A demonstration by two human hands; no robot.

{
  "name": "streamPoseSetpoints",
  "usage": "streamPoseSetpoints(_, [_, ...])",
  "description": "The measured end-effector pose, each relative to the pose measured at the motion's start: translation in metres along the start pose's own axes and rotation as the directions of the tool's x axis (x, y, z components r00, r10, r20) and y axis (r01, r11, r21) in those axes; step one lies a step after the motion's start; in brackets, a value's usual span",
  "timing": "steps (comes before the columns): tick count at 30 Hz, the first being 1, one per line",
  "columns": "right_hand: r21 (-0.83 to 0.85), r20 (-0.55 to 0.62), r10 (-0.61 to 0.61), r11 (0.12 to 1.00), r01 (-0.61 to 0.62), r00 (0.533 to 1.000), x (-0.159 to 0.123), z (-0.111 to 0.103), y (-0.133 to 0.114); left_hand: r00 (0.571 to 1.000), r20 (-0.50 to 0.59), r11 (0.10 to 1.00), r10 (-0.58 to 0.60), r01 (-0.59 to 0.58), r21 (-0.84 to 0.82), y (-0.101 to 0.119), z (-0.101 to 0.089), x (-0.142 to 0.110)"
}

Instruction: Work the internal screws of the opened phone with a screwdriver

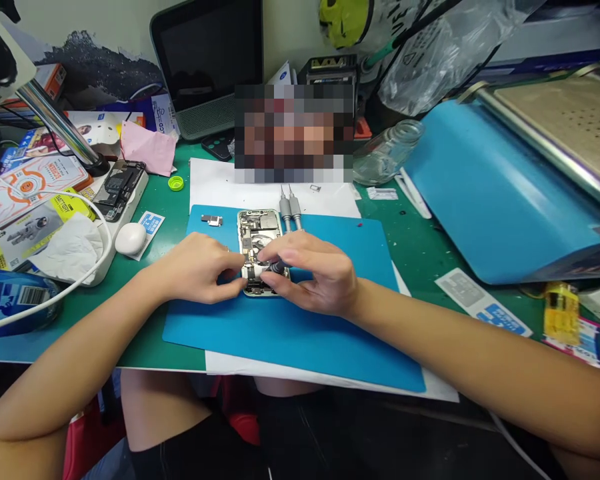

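An opened smartphone (260,223) lies on a blue mat (300,333), with its circuit boards and inner parts bare. My left hand (203,270) is at its left edge, thumb and forefinger bent against the frame. My right hand (315,270) is over the lower half, its fingers closed around a dark ridged tool (277,267); the working end is hard to see. Just beyond that hand lie two grey tools with thin pointed tips (290,207), partly covered by it. A small loose phone part (212,220) rests on the mat's upper left.
Left are another opened phone (119,190), a white earbud case (131,239), a crumpled tissue (73,247) and a white cable (93,203). Behind stand a dark-screened device (207,57) and a glass jar (387,153). A large blue machine (460,200) is on the right.
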State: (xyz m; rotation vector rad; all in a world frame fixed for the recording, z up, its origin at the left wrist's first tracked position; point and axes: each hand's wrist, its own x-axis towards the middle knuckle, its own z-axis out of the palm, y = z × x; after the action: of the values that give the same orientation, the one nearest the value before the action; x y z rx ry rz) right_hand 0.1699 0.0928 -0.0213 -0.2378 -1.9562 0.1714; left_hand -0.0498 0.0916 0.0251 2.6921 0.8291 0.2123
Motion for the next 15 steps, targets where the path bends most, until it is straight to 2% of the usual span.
streamPoseSetpoints(7, [-0.021, -0.017, -0.008, 1.000, 0.007, 1.000, -0.0004, 0.0004, 0.0008, 0.996, 0.092, 0.997, -0.005, -0.002, 0.073, 0.0010, 0.0005, 0.0011])
streamPoseSetpoints(15, [0.009, -0.028, -0.014, 1.000, 0.014, 1.000, -0.0005, 0.0006, 0.0007, 0.998, 0.060, 0.996, 0.003, -0.009, 0.089, 0.0005, 0.0008, -0.0003])
